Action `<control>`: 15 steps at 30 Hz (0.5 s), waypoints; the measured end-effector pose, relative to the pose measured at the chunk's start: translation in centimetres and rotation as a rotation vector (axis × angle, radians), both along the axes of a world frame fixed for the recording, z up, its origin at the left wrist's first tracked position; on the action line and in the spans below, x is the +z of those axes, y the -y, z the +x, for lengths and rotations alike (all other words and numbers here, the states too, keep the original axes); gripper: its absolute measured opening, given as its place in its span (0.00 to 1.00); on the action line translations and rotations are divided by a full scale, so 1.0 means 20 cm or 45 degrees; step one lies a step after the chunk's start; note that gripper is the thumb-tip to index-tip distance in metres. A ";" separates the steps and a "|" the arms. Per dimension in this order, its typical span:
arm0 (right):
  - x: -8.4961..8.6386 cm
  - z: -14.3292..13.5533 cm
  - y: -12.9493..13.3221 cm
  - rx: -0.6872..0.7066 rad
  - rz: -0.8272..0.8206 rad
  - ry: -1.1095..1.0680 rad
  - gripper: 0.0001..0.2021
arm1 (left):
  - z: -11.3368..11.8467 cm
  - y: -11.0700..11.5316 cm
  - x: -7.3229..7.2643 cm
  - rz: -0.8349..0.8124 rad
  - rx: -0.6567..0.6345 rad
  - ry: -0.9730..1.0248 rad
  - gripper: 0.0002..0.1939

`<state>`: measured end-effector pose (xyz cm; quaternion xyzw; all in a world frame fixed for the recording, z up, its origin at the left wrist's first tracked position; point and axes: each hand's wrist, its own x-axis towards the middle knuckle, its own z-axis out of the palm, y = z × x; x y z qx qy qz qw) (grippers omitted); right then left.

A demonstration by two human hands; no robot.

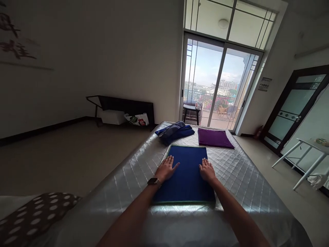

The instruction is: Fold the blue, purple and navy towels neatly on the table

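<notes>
A blue cloth (189, 178) with green edging lies flat as a rectangle on the silver quilted mattress (123, 185). My left hand (166, 168) rests flat on its left edge, fingers stretched and thumb out; a dark watch (153, 180) is on that wrist. On the right edge of the same cloth lies my right hand (207, 170), also flat with fingers extended. Neither hand grips anything. Beyond the blue cloth, a purple cloth (215, 138) is folded flat at the far right. A rumpled heap of dark blue cloth (174, 132) sits at the far left.
Against the far wall stands a dark bench (125, 103) with a white box (112, 117) and a printed bag (137, 119). A brown polka-dot cloth (38, 212) is at the lower left. A white table (313, 144) stands right; sliding glass doors (221, 82) lie ahead.
</notes>
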<state>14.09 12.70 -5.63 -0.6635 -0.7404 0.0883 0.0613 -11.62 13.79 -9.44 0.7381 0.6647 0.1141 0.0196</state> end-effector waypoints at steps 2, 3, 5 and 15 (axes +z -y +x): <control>-0.01 0.01 0.04 0.022 0.004 0.009 0.31 | -0.01 -0.02 -0.01 0.002 0.000 -0.002 0.45; -0.02 0.02 0.05 0.027 0.009 0.013 0.31 | -0.02 -0.02 -0.02 0.002 -0.006 -0.006 0.46; -0.02 0.02 0.06 0.024 0.019 0.016 0.31 | -0.04 -0.04 -0.02 -0.010 -0.025 -0.008 0.46; -0.01 0.01 0.06 0.020 0.015 -0.018 0.31 | 0.40 -0.01 -0.02 0.046 -0.315 0.047 0.30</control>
